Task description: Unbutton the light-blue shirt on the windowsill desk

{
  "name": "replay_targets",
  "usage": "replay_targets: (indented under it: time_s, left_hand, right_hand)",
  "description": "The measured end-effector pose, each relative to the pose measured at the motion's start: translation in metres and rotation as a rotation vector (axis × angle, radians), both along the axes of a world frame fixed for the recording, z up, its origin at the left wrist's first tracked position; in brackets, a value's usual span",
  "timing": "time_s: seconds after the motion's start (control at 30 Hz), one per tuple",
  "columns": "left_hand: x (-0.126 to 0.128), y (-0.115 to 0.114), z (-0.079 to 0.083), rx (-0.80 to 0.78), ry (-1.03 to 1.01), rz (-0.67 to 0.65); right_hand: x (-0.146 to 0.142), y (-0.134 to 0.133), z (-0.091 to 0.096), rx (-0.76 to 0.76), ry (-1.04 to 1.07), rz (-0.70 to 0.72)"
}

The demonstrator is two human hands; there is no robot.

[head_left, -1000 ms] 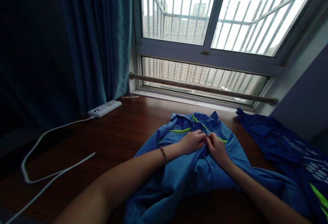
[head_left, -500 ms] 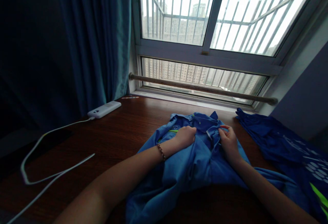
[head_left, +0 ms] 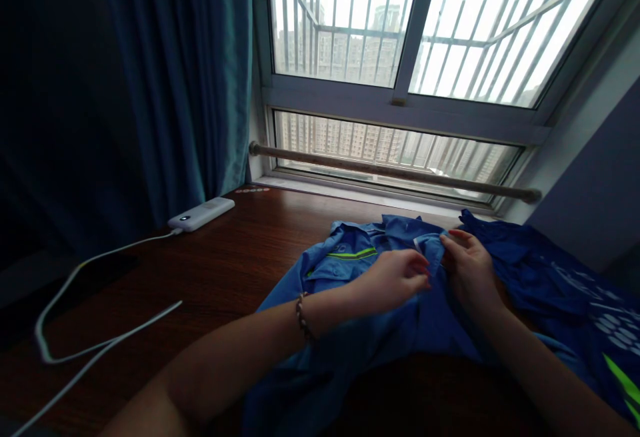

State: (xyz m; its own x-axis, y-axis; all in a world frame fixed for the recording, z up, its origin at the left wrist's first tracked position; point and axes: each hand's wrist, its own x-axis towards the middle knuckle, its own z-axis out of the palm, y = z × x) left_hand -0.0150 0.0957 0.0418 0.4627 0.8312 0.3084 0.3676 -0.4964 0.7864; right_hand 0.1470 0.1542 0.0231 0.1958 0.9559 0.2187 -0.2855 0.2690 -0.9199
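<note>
Both hands lie on the blue shirt (head_left: pixel 345 260) mid-table. The right hand (head_left: pixel 467 267) pinches its collar edge. The left hand (head_left: pixel 395 277) curls over the fabric just left of it; whether it grips is unclear.

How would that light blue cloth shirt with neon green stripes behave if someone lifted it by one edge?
Probably floppy: the light blue cloth shirt with neon green stripes lies in soft folds on the dark wooden table. Likely light, since the right hand holds its edge by a pinch. It should not roll.
</note>
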Motion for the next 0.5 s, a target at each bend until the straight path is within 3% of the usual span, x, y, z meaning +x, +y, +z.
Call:
replay_targets:
  time_s: [0.1, 0.2, 0.37, 0.5]
  left_hand:
    - [0.012, -0.01, -0.011, -0.052, 0.034, 0.034]
    - [0.012, -0.003, -0.027, -0.049, 0.072, 0.115]
    - [0.007, 0.013, -0.037, -0.348, 0.042, 0.021]
    - [0.007, 0.017, -0.036, -0.455, 0.076, -0.019]
  right_hand:
    - [-0.001, -0.005, 0.006, 0.0, 0.005, 0.018]
    - [-0.003, -0.009, 0.009, 0.007, 0.003, 0.021]
    - [-0.004, -0.01, 0.006, 0.031, -0.029, 0.014]
    - [-0.005, -0.009, 0.002, 0.059, -0.12, 0.103]
